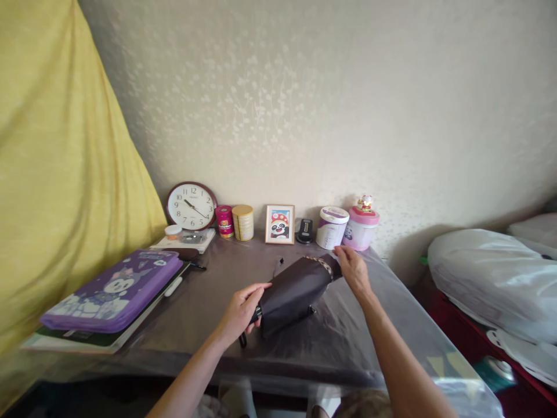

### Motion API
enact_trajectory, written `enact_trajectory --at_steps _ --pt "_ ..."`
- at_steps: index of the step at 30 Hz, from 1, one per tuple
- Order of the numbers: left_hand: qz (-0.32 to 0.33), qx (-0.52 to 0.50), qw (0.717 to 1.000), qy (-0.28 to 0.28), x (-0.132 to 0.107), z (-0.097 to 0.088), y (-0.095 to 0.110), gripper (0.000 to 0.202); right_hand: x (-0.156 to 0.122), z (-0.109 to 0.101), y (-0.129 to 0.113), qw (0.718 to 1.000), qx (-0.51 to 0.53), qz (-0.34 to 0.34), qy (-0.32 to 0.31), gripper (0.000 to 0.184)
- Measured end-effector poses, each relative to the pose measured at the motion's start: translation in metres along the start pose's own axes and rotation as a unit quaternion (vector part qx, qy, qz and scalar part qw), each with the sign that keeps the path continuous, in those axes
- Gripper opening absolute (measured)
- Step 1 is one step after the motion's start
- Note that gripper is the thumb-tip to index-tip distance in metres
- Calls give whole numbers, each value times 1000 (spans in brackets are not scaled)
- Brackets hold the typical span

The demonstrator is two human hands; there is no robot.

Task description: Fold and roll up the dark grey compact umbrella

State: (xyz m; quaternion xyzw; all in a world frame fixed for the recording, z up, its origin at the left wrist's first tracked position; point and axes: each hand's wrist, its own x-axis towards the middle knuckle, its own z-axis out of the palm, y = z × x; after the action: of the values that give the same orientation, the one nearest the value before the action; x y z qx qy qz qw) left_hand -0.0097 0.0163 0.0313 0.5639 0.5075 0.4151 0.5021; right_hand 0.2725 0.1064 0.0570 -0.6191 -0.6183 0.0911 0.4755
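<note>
A folded dark brown umbrella (296,290) lies slantwise on the plastic-covered table (209,290). My left hand (241,310) is closed round its black handle end at the near left. At the far right end my right hand (352,268) pinches the umbrella's tip, by the patterned strap.
Along the wall stand a round clock (191,205), a red can (225,221), a gold can (242,222), a small framed picture (279,224), a white tub (331,227) and a pink jar (361,227). A purple case (115,289) lies on books at left. Plastic-wrapped bedding (491,276) sits at right.
</note>
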Motion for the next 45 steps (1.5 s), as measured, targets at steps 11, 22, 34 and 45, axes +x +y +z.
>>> enact_trajectory --at_steps 11,22,34,45 --pt "35 -61 995 70 -1 -15 17 60 -24 16 33 872 232 206 -378 34" --pt "38 -75 993 89 0 -18 17 60 -36 35 26 820 255 241 -453 28" --pt "33 -75 991 110 4 -23 11 61 -35 26 26 817 268 245 -448 31" --pt "22 -65 988 139 8 -28 7 61 -28 -4 18 805 272 193 -491 26"
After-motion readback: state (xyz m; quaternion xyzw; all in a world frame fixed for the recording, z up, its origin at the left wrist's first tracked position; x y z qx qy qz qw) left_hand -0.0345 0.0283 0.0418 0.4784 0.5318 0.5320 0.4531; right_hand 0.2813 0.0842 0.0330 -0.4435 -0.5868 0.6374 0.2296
